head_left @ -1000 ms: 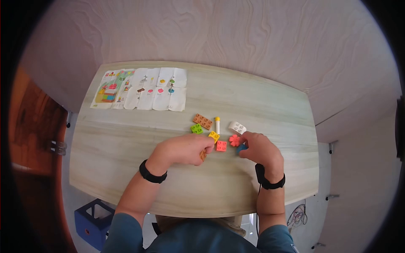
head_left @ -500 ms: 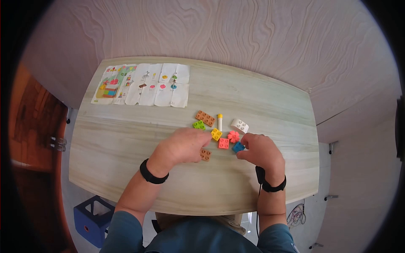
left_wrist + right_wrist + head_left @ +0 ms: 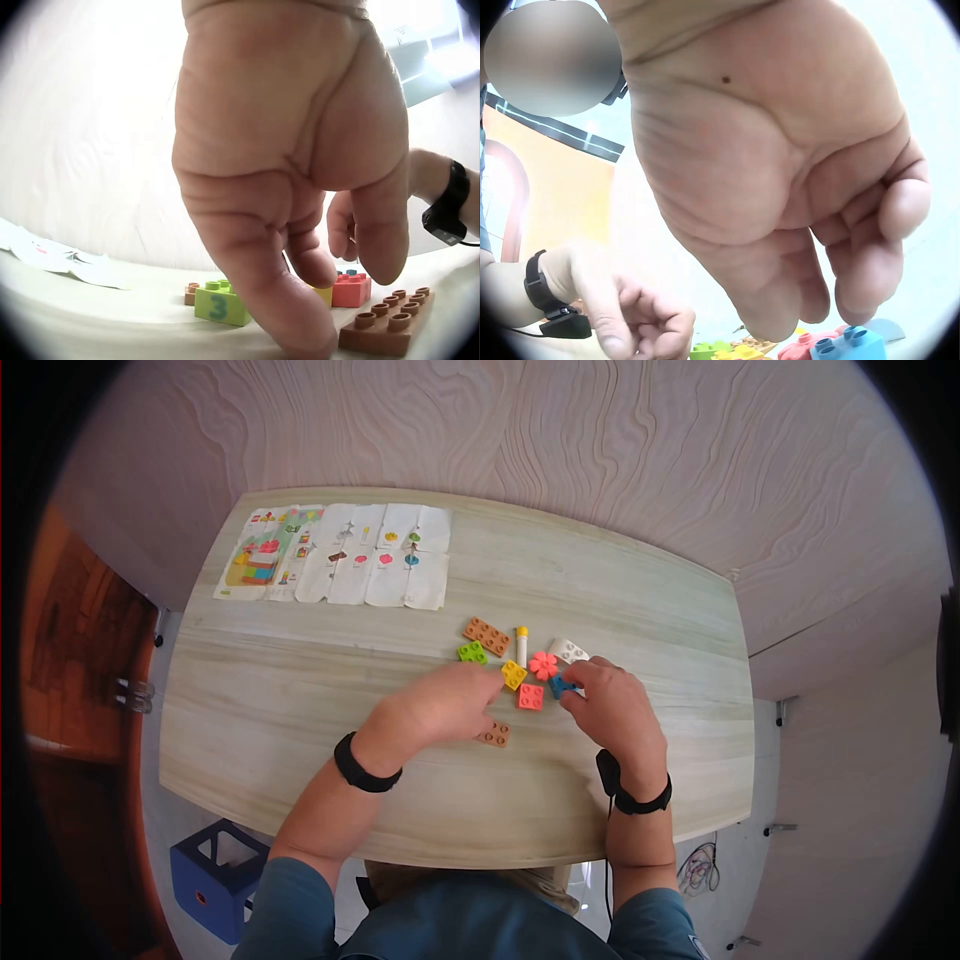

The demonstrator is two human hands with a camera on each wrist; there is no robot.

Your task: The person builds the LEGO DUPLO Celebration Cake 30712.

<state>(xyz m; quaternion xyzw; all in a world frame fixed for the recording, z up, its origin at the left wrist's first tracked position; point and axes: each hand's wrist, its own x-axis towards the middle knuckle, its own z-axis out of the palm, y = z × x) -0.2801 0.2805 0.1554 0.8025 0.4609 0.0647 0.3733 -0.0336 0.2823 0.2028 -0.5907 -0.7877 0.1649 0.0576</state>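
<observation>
In the head view the left hand (image 3: 437, 705) hangs over the table beside a brown plate (image 3: 495, 734), partly covering it. In the left wrist view its fingers point down loosely with nothing between them, near the brown plate (image 3: 390, 322) and a green brick with a 3 (image 3: 219, 306). The right hand (image 3: 618, 710) is at a blue brick (image 3: 560, 686), fingertips beside it; contact is unclear. In the right wrist view the blue brick (image 3: 851, 346) lies below the loosely bent fingers. A pink flower (image 3: 543, 665), yellow brick (image 3: 513, 675) and coral brick (image 3: 530, 697) lie between the hands.
Behind the hands lie another brown plate (image 3: 486, 636), a green brick (image 3: 472, 652), a white tube with a yellow top (image 3: 521, 647) and a white piece (image 3: 570, 651). A creased picture sheet (image 3: 335, 555) lies at the table's back left.
The right hand, blue brick and pink flower have moved away from the body, the flower also leftward. The near brown plate shows more from under the left hand and sits slightly further right.
</observation>
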